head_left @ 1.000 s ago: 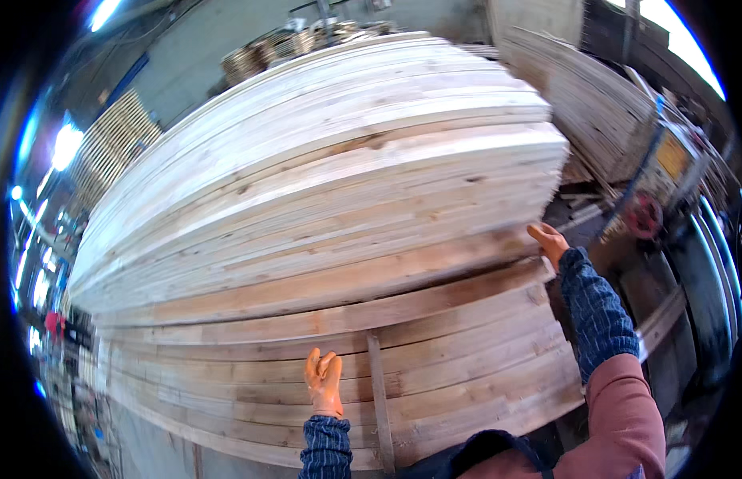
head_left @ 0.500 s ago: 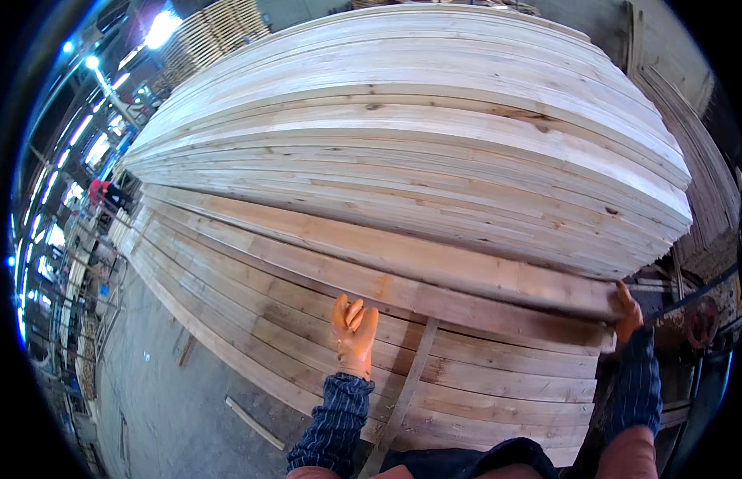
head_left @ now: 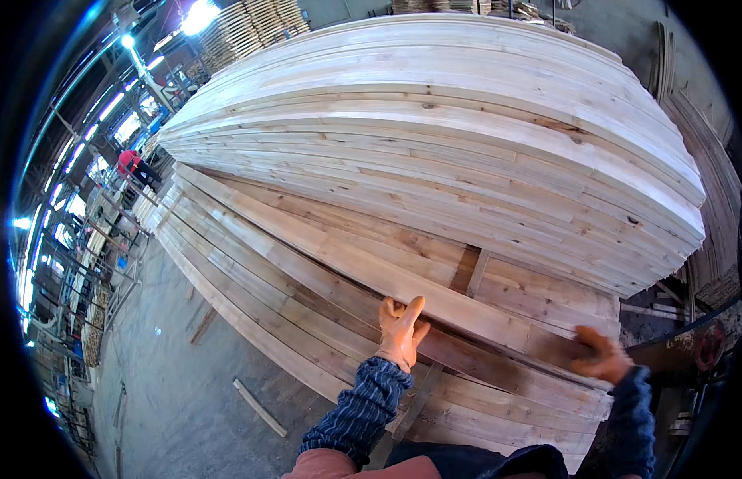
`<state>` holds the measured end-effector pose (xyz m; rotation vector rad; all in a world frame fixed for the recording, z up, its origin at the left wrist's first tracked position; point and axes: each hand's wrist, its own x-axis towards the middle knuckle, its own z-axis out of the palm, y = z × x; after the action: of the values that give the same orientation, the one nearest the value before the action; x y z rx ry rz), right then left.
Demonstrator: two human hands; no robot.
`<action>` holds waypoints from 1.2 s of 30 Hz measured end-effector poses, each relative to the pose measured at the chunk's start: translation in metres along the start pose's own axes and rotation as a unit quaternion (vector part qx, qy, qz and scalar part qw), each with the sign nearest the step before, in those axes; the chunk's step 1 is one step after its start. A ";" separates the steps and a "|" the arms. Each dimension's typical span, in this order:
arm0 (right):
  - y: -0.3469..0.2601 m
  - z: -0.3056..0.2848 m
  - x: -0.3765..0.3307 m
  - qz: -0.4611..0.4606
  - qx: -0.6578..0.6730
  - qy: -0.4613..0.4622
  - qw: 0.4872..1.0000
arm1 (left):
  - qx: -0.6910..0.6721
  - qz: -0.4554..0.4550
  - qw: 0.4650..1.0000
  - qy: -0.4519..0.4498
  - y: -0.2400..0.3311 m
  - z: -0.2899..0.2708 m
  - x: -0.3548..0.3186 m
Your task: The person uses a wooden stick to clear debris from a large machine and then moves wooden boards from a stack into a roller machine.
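Note:
Both my hands wear orange gloves. My left hand (head_left: 400, 331) is at the near edge of a long plank (head_left: 363, 267), its fingers apart and partly bent; whether they press on the wood I cannot tell. Over the right end of that plank is my right hand (head_left: 602, 355), slightly smeared, thumb and fingers spread and not wrapped round it. A darker plank (head_left: 466, 351) lies alongside on the near side. Beneath them spreads a layer of planks (head_left: 474, 399), with a crosswise wooden strip (head_left: 419, 399) near my left forearm.
A tall stack of pale boards (head_left: 435, 152) rises along the far side. Another crosswise strip (head_left: 478, 273) shows between stack and plank. Loose sticks (head_left: 259, 407) lie on the concrete floor (head_left: 171, 375) at left. A person in red (head_left: 130, 162) bends in the far left distance.
The long plank has come away from the tall stack toward me, uncovering planks and a strip behind it. My left hand has moved right to its edge; my right hand has come nearer and leftward.

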<state>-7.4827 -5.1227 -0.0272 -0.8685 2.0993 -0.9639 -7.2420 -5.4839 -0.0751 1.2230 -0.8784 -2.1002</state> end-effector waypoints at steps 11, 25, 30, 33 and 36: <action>-0.075 0.070 0.051 0.086 -0.234 -0.123 0.960 | -0.138 -0.200 0.969 -0.040 -0.047 0.044 -0.031; -0.081 0.099 -0.030 -0.043 -0.324 -0.102 0.940 | 0.071 0.042 0.986 -0.148 -0.051 -0.034 -0.077; -0.032 0.053 -0.086 0.027 -0.305 -0.030 0.952 | -0.009 0.007 0.999 -0.030 -0.031 -0.054 -0.098; 0.019 0.042 -0.132 -0.056 -0.333 0.117 0.934 | 0.030 0.242 0.957 0.154 -0.041 -0.077 -0.066; 0.065 0.050 -0.162 -0.120 -0.368 0.291 0.875 | -0.047 0.093 0.984 0.145 -0.037 -0.101 -0.033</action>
<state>-7.3721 -4.9830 -0.0589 -1.3588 3.0282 -0.5517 -7.1420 -5.4628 -0.1231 1.3017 -0.7223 -1.7434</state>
